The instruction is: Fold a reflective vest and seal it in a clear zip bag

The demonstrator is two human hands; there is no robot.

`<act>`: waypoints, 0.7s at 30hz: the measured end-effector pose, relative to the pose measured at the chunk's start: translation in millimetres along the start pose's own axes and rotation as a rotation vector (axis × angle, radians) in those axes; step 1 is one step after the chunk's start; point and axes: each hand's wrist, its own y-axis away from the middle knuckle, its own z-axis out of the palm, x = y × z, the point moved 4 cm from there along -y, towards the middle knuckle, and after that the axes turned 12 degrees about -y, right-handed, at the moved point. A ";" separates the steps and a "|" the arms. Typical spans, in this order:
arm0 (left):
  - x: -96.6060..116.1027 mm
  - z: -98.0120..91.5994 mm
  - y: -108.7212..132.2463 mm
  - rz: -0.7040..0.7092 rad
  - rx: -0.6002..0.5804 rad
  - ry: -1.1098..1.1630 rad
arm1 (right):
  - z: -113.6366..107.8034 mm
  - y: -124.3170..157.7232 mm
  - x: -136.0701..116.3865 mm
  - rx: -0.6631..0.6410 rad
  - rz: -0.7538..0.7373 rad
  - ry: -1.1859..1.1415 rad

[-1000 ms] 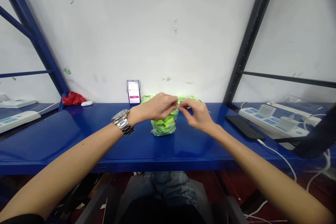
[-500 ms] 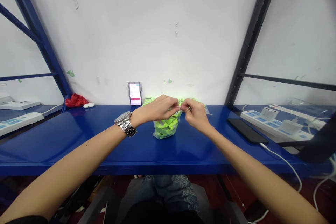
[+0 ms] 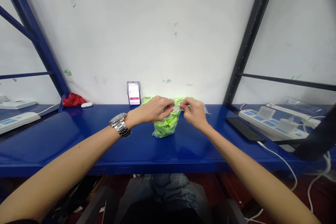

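Note:
A clear plastic bag of bright green pieces [image 3: 166, 127] stands on the blue shelf [image 3: 78, 136], straight ahead of me. My left hand [image 3: 152, 109], with a metal watch on its wrist, pinches the bag's top edge from the left. My right hand [image 3: 193, 112] pinches the same edge from the right, fingers pressed together. The two hands nearly touch above the bag. More green material [image 3: 147, 99] lies behind the hands against the wall.
A small phone [image 3: 133, 93] leans on the wall behind the bag. A red cloth [image 3: 72, 99] and a white earbud case [image 3: 86, 104] lie at the back left. A black phone [image 3: 244, 128] with a white cable and power strips [image 3: 273, 123] sit right.
Both hands stay at the bag's top; the fingers have shifted slightly along the edge. The view has shifted a little.

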 end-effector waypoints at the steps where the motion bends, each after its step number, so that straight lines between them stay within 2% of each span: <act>1: -0.2 -0.5 1.4 0.001 0.001 0.001 | -0.2 0.0 0.7 0.002 0.003 0.005; 13: -9.8 -4.8 20.7 -0.037 -0.007 0.009 | 2.4 1.4 5.4 0.023 0.003 0.033; 21: -10.0 -10.4 27.8 -0.042 -0.054 0.019 | -2.2 4.4 9.8 0.045 0.016 0.024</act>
